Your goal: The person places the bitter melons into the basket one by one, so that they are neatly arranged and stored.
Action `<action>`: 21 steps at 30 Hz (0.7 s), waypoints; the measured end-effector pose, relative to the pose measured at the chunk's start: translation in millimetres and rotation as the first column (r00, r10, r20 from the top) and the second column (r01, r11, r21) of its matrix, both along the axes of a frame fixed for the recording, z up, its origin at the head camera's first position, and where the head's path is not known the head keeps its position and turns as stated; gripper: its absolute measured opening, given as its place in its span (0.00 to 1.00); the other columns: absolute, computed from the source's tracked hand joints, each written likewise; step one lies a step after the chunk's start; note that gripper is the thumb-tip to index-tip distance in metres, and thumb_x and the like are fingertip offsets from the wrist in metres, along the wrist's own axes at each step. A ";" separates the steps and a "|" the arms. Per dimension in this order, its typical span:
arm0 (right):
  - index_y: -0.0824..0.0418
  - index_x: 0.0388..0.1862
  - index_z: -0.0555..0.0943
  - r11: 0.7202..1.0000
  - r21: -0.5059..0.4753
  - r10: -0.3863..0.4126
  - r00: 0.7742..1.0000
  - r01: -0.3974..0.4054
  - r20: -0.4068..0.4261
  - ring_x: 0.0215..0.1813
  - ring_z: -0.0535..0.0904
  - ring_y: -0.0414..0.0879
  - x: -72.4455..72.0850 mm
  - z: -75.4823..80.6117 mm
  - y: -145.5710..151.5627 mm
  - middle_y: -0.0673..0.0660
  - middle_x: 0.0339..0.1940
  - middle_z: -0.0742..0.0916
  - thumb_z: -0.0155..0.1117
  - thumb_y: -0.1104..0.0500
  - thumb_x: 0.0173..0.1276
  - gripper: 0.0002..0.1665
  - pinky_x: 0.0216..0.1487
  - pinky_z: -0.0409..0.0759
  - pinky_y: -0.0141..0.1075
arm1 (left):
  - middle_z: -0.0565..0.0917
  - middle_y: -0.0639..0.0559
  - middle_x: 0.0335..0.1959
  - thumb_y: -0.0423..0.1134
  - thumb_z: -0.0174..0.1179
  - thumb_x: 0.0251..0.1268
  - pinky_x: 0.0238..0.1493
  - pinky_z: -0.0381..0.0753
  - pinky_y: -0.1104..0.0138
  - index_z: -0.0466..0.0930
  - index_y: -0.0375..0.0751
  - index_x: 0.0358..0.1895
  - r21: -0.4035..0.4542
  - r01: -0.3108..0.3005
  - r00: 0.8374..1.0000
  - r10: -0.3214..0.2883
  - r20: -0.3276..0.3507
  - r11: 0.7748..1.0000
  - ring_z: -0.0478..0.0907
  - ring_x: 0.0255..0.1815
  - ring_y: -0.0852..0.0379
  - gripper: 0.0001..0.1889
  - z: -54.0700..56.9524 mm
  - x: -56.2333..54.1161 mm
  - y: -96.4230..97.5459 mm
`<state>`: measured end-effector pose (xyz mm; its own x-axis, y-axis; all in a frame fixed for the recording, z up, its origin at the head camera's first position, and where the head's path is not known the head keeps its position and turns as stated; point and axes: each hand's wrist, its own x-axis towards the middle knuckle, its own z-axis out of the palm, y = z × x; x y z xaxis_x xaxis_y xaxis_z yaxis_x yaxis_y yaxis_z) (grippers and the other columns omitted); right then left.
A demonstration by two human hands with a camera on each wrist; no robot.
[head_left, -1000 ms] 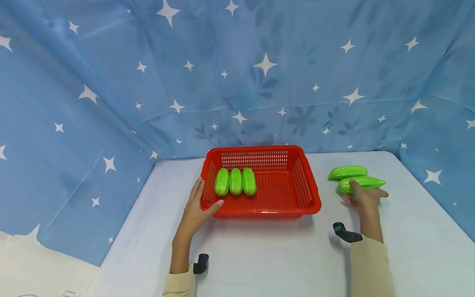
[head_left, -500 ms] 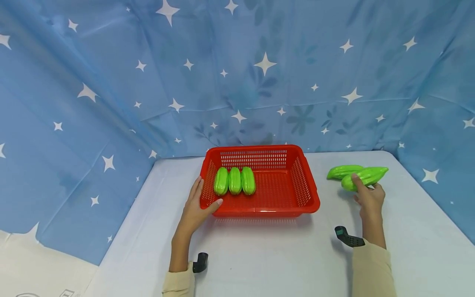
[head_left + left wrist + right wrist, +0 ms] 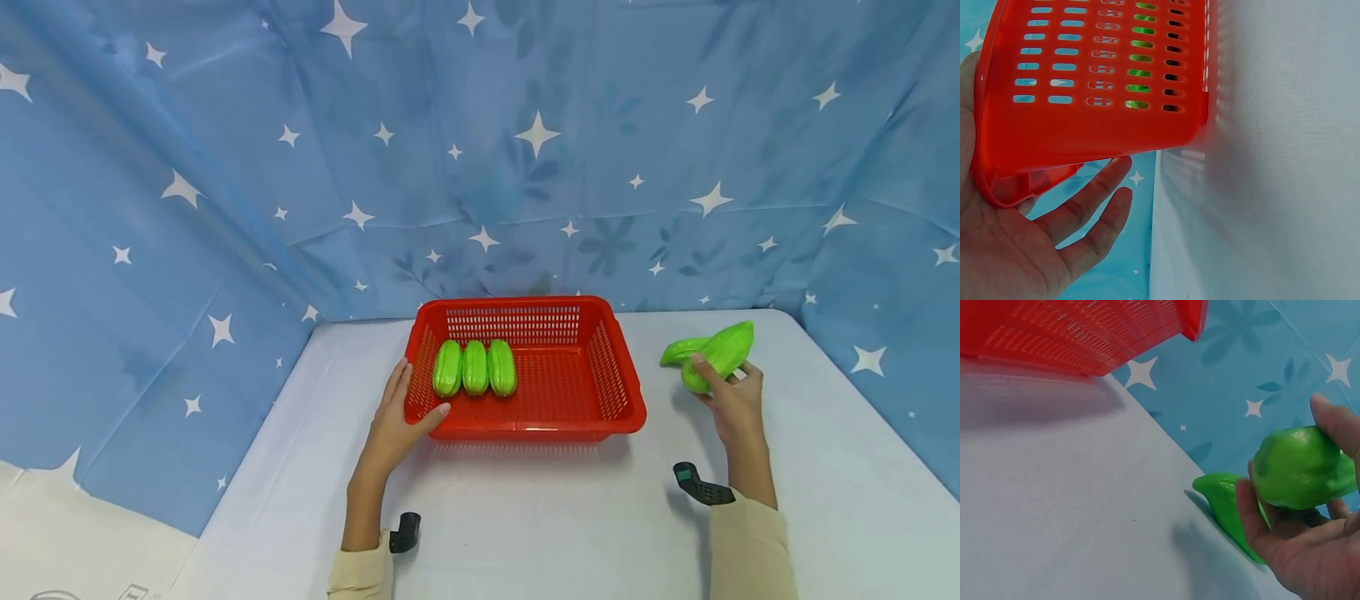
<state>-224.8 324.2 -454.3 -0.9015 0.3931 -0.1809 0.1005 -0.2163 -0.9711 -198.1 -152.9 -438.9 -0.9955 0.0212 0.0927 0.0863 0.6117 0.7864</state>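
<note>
Starry cloth (image 3: 420, 83), left hand (image 3: 394, 425) spread against basket (image 3: 540, 427), right hand (image 3: 735, 403) gripping vegetable (image 3: 727, 350), three basketed vegetables (image 3: 476, 367) whole only in head view

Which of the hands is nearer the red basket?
Left. The left hand is at the left end of the red basket; the right hand is off to its right, holding a green vegetable.
</note>
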 end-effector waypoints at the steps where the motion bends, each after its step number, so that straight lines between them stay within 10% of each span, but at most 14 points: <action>1: 0.51 0.76 0.37 1.000 -0.007 0.015 1.000 -0.015 -0.026 0.58 0.78 0.39 0.3 -0.6 -0.2 0.52 0.68 0.65 0.66 0.52 0.67 0.55 0.56 0.82 0.35 | 0.45 0.61 0.80 0.66 0.63 0.55 0.67 0.68 0.39 0.45 0.53 0.79 0.001 -0.001 1.000 0.001 0.001 1.000 0.51 0.79 0.45 0.53 0.1 0.1 0.1; 10: 0.48 0.63 0.61 0.996 0.088 0.045 0.990 -0.033 -0.132 0.37 0.81 0.32 1.0 -1.0 -4.4 0.44 0.45 0.75 0.68 0.55 0.66 0.33 0.33 0.83 0.23 | 0.46 0.63 0.80 0.65 0.63 0.56 0.67 0.67 0.40 0.45 0.53 0.79 0.009 -0.003 1.000 0.003 -0.001 1.000 0.51 0.79 0.45 0.52 -0.7 1.6 0.4; 21: 0.57 0.77 0.46 0.980 0.192 0.070 0.991 -0.048 -0.111 0.43 0.77 0.32 0.3 7.2 -6.1 0.43 0.46 0.72 0.48 0.35 0.73 0.46 0.35 0.82 0.22 | 0.46 0.63 0.80 0.65 0.63 0.56 0.66 0.69 0.41 0.46 0.53 0.79 0.011 0.001 1.000 -0.001 -0.005 1.000 0.52 0.79 0.46 0.52 0.0 1.7 0.4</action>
<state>-224.5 318.1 -447.1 -0.9347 0.3555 -0.0009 -0.0085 -0.0250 -0.9997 -196.4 -152.4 -439.0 -0.9950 0.0212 0.0977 0.0907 0.6026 0.7929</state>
